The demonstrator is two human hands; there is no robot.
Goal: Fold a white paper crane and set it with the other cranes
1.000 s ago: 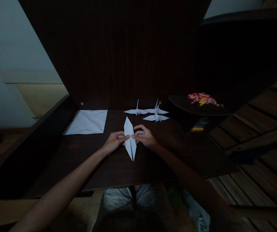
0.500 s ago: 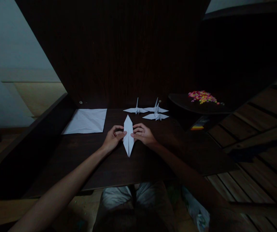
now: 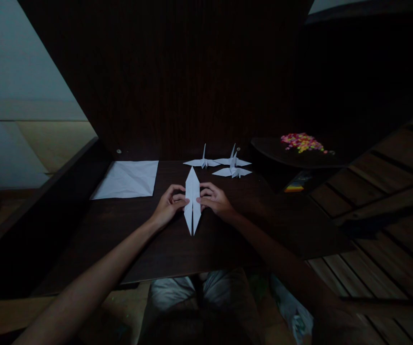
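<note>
Just below the centre of the frame, a white folded paper [image 3: 192, 184] is held upright in the view, its long shape pointed at the top and split by a slit into two points at the bottom. Its left edge is pinched by the left hand [image 3: 169, 206], thumb laid on the front, the other fingers curled and slightly spread beside and behind the edge. Its right edge is gripped likewise by the right hand [image 3: 216, 200], thumb on the front, fingers bent at the side; fingertips behind the paper are hidden. Whether the paper is rested on the dark desk [image 3: 163, 261] or lifted off it cannot be told. Left of centre, a creased white sheet [image 3: 129, 179] is laid flat. Above and right of the hands, three white paper cranes are grouped near the back panel [image 3: 177, 96]: a left crane [image 3: 204, 164], a rear right crane [image 3: 242, 163] and a front crane [image 3: 232, 172], wings spread. Right of centre, small multicoloured pieces [image 3: 301, 143] are heaped on a dark rounded shelf [image 3: 269, 148], with a yellow-orange item [image 3: 294, 189] seen below. At lower right, wooden slats [image 3: 364, 187] are shown; at bottom centre, the person's trousers [image 3: 172, 292] are partly shaded.
</note>
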